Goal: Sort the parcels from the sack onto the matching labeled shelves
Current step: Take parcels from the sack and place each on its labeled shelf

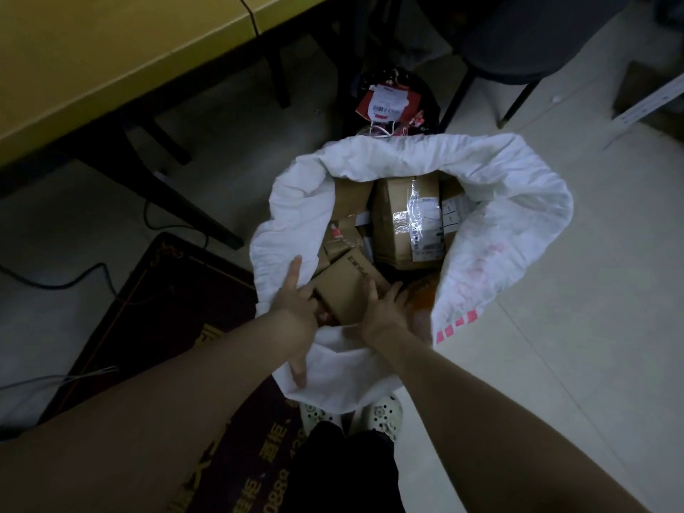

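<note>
**Parcel Pick: Both Hands Inside the Sack**

You are standing over the white sack (518, 187), which sits open on the floor with its rim folded outward. A small cardboard box (346, 290) lies tilted at the near side of the sack, between your hands. Your right hand (385, 309) grips its right edge with the fingers curled against the cardboard. Your left hand (296, 312) is spread wide: one finger lies straight along the sack wall, the others meet the box's left edge. Whether they curl round it cannot be told. A larger taped box (403, 220) stands deeper in the sack. A dark mat (166, 309) lies to the left.
</note>
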